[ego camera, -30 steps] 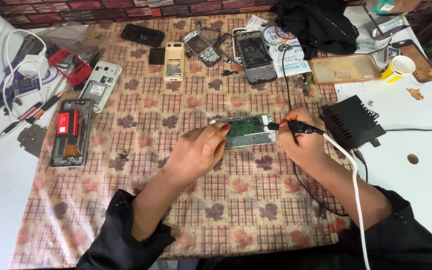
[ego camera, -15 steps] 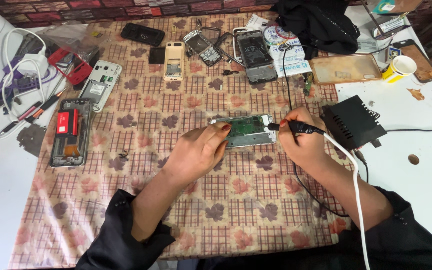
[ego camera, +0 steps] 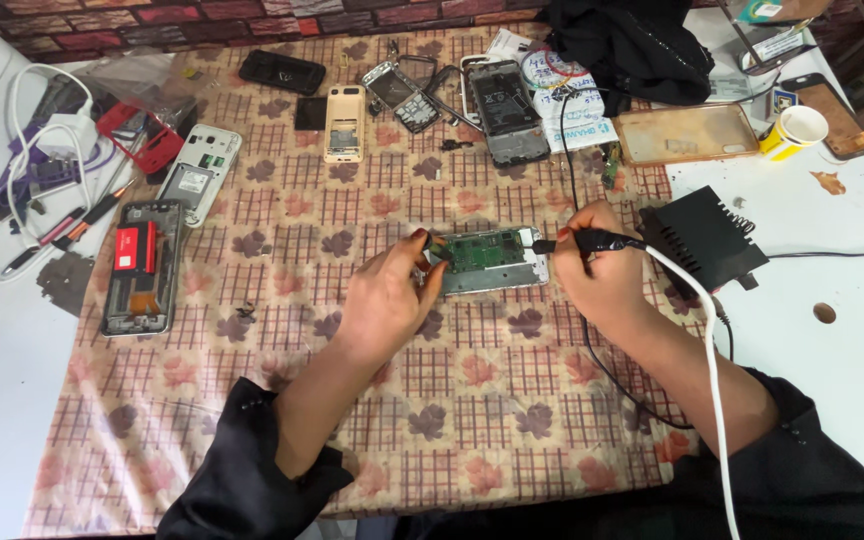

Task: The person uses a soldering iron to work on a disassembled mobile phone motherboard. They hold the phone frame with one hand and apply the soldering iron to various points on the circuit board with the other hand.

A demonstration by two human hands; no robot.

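Mid-repair: left hand pins the opened phone's green circuit board at mid-cloth, right hand clenched around a soldering iron at its right edge, so probably steady tip placement next.

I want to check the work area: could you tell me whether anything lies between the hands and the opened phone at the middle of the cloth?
Nothing visible does. The left hand already touches the opened phone at its left end, and the right hand holds a black-tipped tool at its right end.
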